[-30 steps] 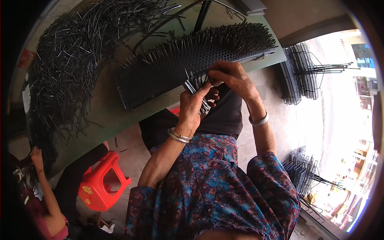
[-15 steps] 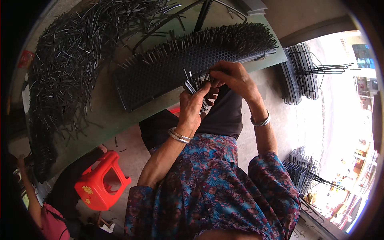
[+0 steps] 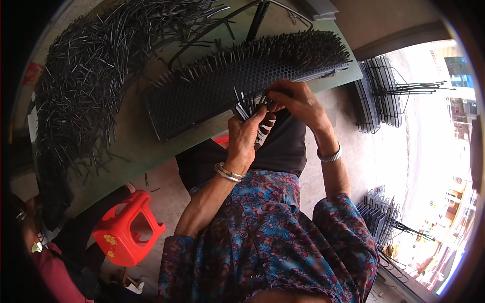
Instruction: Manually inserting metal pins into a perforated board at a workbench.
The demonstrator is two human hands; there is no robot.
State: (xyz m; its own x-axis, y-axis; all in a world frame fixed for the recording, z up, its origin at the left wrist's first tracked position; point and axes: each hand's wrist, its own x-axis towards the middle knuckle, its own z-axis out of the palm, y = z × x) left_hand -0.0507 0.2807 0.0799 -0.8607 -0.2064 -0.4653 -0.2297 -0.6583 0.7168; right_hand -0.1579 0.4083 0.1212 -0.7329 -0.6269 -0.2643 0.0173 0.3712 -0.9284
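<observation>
Plainly, the left grip matters most: the left hand (image 3: 244,132) is closed around a bundle of thin strips (image 3: 242,108), thumb across them, ends fanning upward just by the near edge of the perforated black panel (image 3: 189,103). Whether the bundle touches that panel cannot be told. Firm but not crushing pressure seems best, so that one strip can slide without the rest spilling.

The right hand (image 3: 300,103), at the same near edge of the panel, has thumb and forefinger drawn in close to the bundle's ends; whether they pinch a strip is hidden. Working fingertip to fingertip, with the ends level and spread, should help in parting single pieces cleanly.

Farther out, short dark pieces (image 3: 303,50) stand packed along the panel's far side, while holes at its left end show bare; sleeves and wrists are best kept off those upright tips. Left of the panel, loose strips (image 3: 91,76) lie heaped on the table (image 3: 126,151). Below and left of the panel is a red stool (image 3: 117,247); to its right, wire racks (image 3: 376,93).
</observation>
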